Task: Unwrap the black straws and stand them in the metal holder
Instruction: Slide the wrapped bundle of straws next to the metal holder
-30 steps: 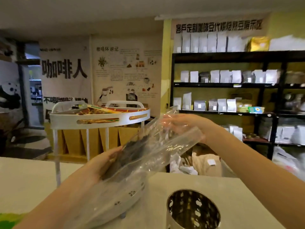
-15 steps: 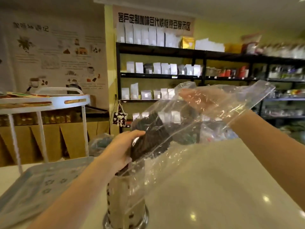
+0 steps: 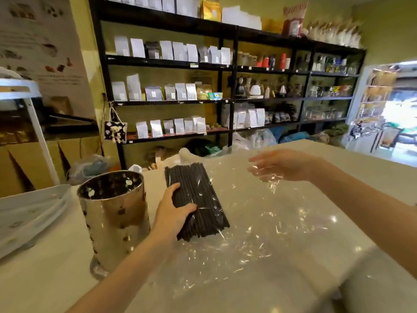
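Observation:
A bundle of black straws [image 3: 198, 195] lies on the pale counter inside a clear plastic bag [image 3: 248, 222] that spreads out to the right. My left hand [image 3: 172, 213] grips the bundle from its left side, through the plastic. My right hand [image 3: 282, 164] hovers above the bag's far right part, fingers apart, with a fold of clear film at the fingertips; whether it holds the film is unclear. The shiny perforated metal holder [image 3: 115, 220] stands upright just left of my left hand, with no straws in it.
A white tray [image 3: 29, 213] of a tiered stand lies at the left edge, its post [image 3: 42, 136] rising behind. Black shelves [image 3: 225, 98] with bags and coffee ware fill the back wall. The counter [image 3: 316, 279] stretches to the right and front.
The bundle in its bag has come down from the air onto the counter, right of the holder. My right hand has come out of the bag's mouth and now hovers over it.

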`<state>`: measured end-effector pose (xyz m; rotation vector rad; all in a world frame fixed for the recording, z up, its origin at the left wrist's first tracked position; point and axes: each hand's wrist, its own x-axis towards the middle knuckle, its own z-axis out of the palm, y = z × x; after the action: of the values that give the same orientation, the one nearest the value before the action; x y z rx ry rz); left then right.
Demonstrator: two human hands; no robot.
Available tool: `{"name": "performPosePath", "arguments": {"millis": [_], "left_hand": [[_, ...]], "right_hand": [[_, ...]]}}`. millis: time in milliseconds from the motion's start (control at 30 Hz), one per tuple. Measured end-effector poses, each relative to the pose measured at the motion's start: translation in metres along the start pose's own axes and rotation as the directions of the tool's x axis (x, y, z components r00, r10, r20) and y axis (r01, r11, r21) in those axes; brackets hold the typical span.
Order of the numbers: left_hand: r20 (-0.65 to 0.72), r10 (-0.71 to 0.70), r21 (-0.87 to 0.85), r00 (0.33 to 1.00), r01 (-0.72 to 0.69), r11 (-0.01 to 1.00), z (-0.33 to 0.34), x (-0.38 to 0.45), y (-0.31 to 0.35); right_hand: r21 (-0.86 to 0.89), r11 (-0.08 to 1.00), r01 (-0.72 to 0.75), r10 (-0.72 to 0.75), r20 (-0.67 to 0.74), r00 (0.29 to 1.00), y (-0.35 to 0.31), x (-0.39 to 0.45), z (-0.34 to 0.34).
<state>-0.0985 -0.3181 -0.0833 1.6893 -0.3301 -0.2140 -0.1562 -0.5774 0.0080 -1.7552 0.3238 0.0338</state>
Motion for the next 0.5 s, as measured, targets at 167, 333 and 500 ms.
{"name": "performPosePath", "arguments": {"millis": [167,333,500], "left_hand": [[-0.031,-0.006,0.111,1.000,0.009,0.994,0.009,0.009,-0.030],[-0.102,0.002,0.324,0.995,0.031,0.946,0.015,0.016,-0.047],[-0.082,0.053,0.418,0.995,-0.014,0.908,0.015,0.021,-0.057]], "right_hand": [[-0.162,0.977,-0.141,0.141,-0.012,0.990,0.046,0.033,-0.002],[-0.233,0.955,-0.183,0.148,-0.159,0.976,0.069,0.076,0.014],[-0.317,0.933,-0.172,0.072,-0.304,0.950,0.082,0.114,0.032]]}}
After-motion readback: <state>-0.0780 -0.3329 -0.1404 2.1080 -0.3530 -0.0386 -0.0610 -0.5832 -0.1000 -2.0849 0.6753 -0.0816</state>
